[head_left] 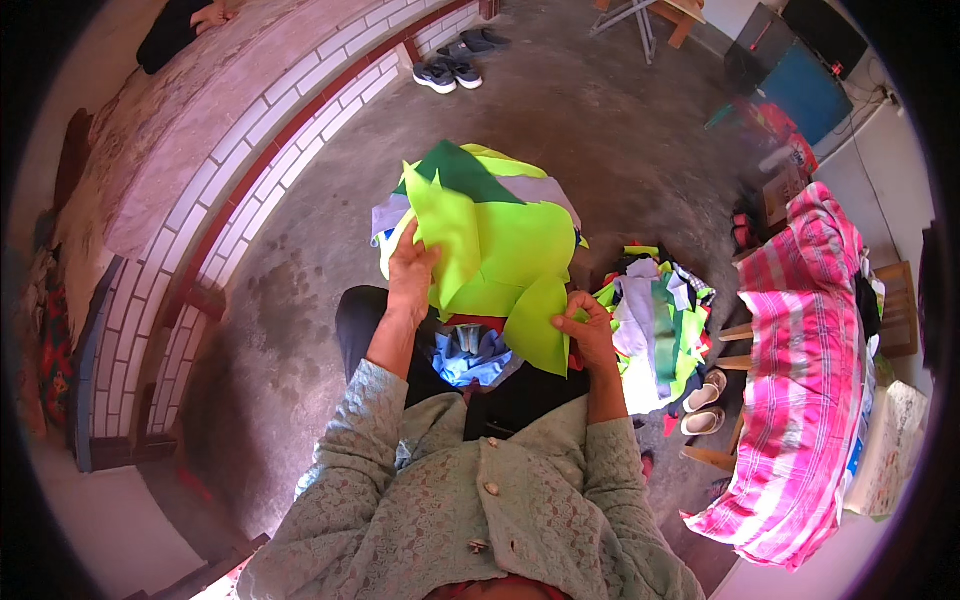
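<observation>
A stack of cut fabric pieces (500,240), mostly lime green with a dark green piece and a pale lilac one, lies across my lap. My left hand (412,275) grips the left side of the stack from beneath. My right hand (588,328) pinches the lower corner of a lime green piece (535,325). A crumpled blue cloth (470,355) sits on my lap just below the stack, between my forearms.
A heap of mixed fabric scraps (655,320) lies on the concrete floor at my right, beside a pink checked bundle (800,370) and pale sandals (703,405). A brick-faced platform (250,170) runs along the left. Dark shoes (447,73) stand further off.
</observation>
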